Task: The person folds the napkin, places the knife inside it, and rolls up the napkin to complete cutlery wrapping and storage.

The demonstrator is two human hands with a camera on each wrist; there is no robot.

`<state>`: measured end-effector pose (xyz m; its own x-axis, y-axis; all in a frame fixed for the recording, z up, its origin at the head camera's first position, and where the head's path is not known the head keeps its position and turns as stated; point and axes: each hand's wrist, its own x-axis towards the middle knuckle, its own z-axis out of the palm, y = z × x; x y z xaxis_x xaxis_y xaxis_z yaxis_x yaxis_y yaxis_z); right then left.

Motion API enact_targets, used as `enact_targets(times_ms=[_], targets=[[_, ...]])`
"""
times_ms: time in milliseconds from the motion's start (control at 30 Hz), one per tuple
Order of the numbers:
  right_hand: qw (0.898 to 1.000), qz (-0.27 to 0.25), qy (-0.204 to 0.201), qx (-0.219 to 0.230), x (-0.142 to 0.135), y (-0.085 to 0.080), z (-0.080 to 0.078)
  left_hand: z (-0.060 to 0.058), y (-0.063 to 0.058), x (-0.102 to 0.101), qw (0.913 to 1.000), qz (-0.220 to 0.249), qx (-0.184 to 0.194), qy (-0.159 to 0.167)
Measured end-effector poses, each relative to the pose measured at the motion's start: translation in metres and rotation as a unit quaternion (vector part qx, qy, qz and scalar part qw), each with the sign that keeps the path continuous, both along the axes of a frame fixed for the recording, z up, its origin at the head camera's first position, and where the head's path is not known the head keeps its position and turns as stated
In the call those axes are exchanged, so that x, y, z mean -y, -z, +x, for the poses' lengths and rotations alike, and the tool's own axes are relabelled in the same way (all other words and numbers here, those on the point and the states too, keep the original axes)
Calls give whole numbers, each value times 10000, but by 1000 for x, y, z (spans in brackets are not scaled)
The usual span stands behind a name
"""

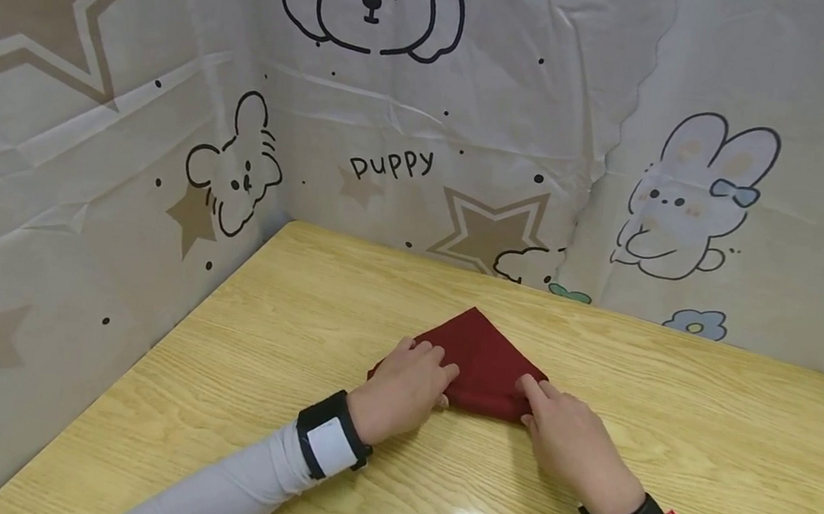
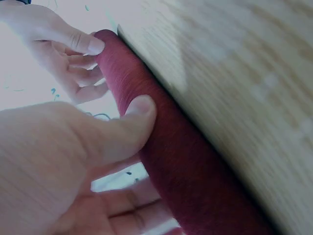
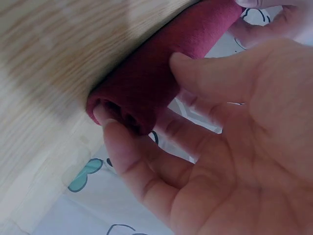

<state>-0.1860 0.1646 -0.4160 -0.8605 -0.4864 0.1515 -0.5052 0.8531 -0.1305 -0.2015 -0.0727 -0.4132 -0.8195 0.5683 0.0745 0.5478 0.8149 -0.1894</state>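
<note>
A dark red cloth (image 1: 482,363) lies on the table, its far part a flat pointed triangle and its near edge rolled into a thick tube. The left hand (image 1: 404,388) grips the left part of the roll. In the left wrist view, that thumb presses the rolled cloth (image 2: 181,152) from the near side, its other fingers partly hidden behind. The right hand (image 1: 565,431) holds the roll's right end. Seen from the right wrist, its thumb rests on the tube (image 3: 146,68) and one fingertip touches the spiral opening at the end.
The light wood-grain table (image 1: 219,371) reaches back to a pale printed fabric wall (image 1: 413,106) with cartoon animals and stars. Another stretch of the fabric (image 1: 71,196) borders the table's left edge. Black bands (image 1: 333,435) are strapped round both wrists.
</note>
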Motion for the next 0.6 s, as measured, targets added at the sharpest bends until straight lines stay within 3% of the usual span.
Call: enact_targets(times_ms=[133,600], targets=[[10000,10,-27,7,-3,0,-1,-3,0,0,9996,271,-3,67],[9993,-322,166,116,-8,1,-7,-7,4,0,9986,529,-3,95]])
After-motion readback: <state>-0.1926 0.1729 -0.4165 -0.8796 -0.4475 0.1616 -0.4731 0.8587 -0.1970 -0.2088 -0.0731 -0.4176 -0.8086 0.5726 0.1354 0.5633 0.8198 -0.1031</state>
